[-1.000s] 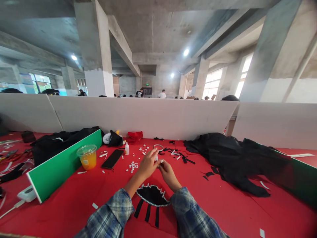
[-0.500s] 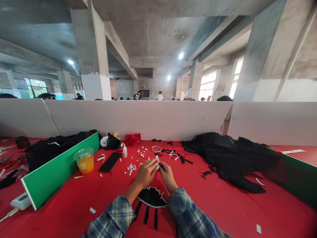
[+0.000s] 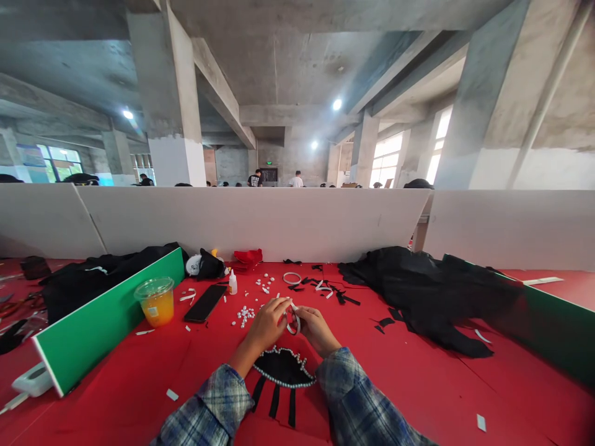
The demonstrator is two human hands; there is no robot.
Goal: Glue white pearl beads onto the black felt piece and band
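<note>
Both hands (image 3: 290, 322) — white strip (image 3: 294, 319) curling downward, roughly upright.

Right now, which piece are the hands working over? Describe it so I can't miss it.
On the red table, find the green divider board, then look right to the hands. Just below them lies a black fan-shaped piece, the only one edged with pearl beads and trailing black strips.

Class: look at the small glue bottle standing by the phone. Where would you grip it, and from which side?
Probably grip the glue bottle round its white body, below the narrow nozzle, coming from above right: it stands upright, the phone lies close on its left, and loose beads lie nearer the hands.
</note>
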